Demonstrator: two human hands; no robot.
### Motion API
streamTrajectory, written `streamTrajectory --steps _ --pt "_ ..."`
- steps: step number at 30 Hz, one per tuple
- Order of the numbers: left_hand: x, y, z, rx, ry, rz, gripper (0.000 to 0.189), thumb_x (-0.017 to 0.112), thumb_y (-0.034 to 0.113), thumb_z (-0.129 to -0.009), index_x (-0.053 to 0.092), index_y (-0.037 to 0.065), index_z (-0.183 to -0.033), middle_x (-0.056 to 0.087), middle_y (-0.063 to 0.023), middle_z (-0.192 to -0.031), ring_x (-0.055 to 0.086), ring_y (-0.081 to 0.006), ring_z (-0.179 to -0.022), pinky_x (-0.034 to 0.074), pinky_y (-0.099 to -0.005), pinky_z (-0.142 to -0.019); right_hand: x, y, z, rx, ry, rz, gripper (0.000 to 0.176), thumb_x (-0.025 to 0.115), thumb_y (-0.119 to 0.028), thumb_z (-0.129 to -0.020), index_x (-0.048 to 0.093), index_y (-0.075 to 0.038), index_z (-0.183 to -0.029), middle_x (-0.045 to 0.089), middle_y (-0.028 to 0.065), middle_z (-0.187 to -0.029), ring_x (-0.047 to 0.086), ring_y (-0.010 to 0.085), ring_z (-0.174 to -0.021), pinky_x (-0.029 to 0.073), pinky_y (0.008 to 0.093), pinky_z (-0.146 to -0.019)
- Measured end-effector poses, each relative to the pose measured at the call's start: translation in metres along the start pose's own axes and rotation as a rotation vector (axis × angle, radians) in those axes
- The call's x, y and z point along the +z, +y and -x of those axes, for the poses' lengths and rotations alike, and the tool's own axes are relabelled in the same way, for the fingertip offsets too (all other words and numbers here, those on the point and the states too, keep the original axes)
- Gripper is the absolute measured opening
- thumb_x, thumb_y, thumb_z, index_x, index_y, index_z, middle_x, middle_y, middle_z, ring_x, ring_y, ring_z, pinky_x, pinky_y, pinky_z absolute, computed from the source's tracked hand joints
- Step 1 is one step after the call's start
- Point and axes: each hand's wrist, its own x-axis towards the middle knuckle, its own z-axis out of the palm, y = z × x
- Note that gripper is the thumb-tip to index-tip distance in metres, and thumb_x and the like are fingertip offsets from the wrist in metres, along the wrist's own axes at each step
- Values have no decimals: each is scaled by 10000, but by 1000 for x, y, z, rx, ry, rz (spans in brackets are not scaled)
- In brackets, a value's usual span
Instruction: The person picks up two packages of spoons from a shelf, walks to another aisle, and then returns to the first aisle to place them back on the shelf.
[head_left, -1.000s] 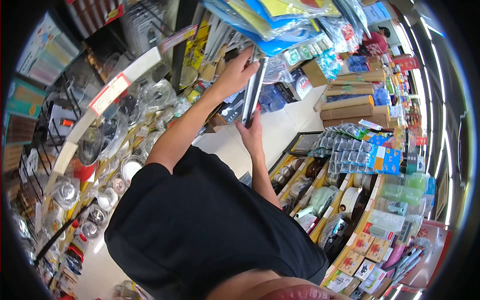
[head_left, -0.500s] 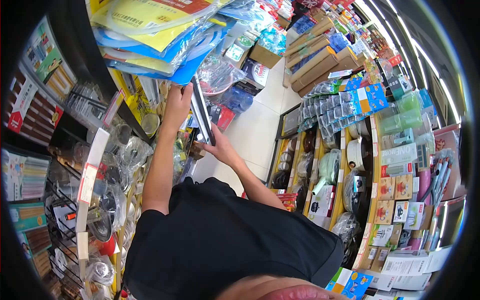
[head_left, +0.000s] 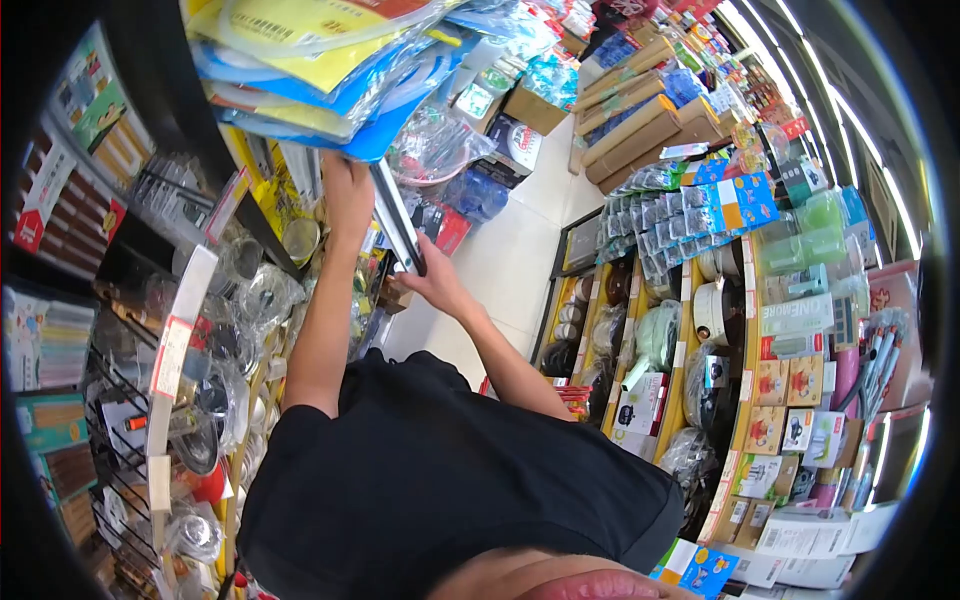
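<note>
A long silver metal rail (head_left: 394,212), which looks like a drawer slide, slants in front of me with its upper end beneath hanging bagged goods. My right hand (head_left: 440,282) is closed around its lower end. Just left of the rail's upper end is my left hand (head_left: 347,195), bent at the wrist, its fingers partly hidden. Close to those fingers, more silver rails (head_left: 298,172) stand in the yellow rack. Bagged hoses with yellow and blue cards (head_left: 300,50) hang right above my left hand.
Shelves of wrapped kitchenware (head_left: 205,420) run along my left. On my right, shelves hold pots (head_left: 708,312), boxes and hanging blue packets (head_left: 735,203). Cartons (head_left: 515,145) stand ahead beside the tiled floor (head_left: 515,260), with brown rolls (head_left: 630,130) farther off.
My left hand has shifted slightly left, away from the rail's upper end toward the standing rails. The right hand still grips the lower end, and the rail has tilted a little.
</note>
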Motion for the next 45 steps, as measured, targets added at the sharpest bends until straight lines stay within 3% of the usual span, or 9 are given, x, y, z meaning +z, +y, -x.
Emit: streamTrajectory --steps 5,14,24,31,32,37,39,40,45 --pt "-13 -4 -10 35 82 -256 281 418 134 -929 396 -11 -1169 555 -276 -1053 499 -470 -974 400 -459 -798 17 63 10 -36 -81 84 677 674 -191 -776 322 15 -1317 530 166 -991 563 241 -790 479 329 -706" --pt "-40 -28 -36 100 133 -393 194 442 71 -894 456 -32 -1058 565 -264 -966 518 -463 -896 411 -473 -730 26 160 94 345 -359 76 530 622 -220 -808 416 14 -1237 603 178 -926 611 250 -793 492 331 -696" --pt "-43 -55 -17 -84 195 -450 229 520 120 -860 510 -34 -1030 587 -236 -918 570 -397 -824 436 -420 -700 -6 351 304 1136 -274 -193 335 560 -186 -823 513 -2 -1099 630 132 -796 608 176 -654 474 291 -518" --pt "-107 -192 161 -494 81 -773 186 512 129 -835 561 -19 -936 588 -251 -933 560 -401 -911 448 -435 -746 -39 400 311 1015 -418 -38 301 506 -202 -836 543 9 -1048 628 147 -799 612 213 -664 482 321 -546" --pt "-132 -231 226 -271 -66 -991 175 501 139 -831 568 -20 -859 592 -249 -881 566 -400 -887 440 -459 -717 -40 407 301 965 -436 -19 299 498 -204 -838 547 10 -1041 628 149 -799 612 218 -666 483 325 -549" --pt "-183 -172 485 -1852 -60 -452 174 594 141 -740 573 -31 -755 586 -100 -682 557 -239 -528 427 -368 -424 -43 461 232 473 -524 272 301 460 -215 -848 569 18 -1005 627 160 -801 615 245 -673 489 347 -569" --pt "-197 -108 600 -1471 -115 -672 179 587 134 -740 591 -43 -715 609 -123 -693 560 -241 -517 447 -379 -458 -51 429 186 906 -385 -247 237 486 -170 -826 565 -17 -989 625 122 -774 615 193 -640 471 297 -503" --pt "-200 -115 617 -1774 -61 -864 173 583 132 -744 599 -35 -701 612 -128 -689 565 -242 -521 456 -388 -474 -56 430 164 974 -434 -286 212 503 -136 -834 543 -70 -1031 620 80 -790 623 172 -705 478 284 -542" --pt "-102 -21 595 -1885 488 -546 177 493 124 -792 602 9 -872 629 -152 -848 616 -261 -671 500 -420 -566 -77 493 116 850 -730 -104 184 510 -142 -829 550 -92 -1001 617 63 -759 614 167 -631 459 282 -482"
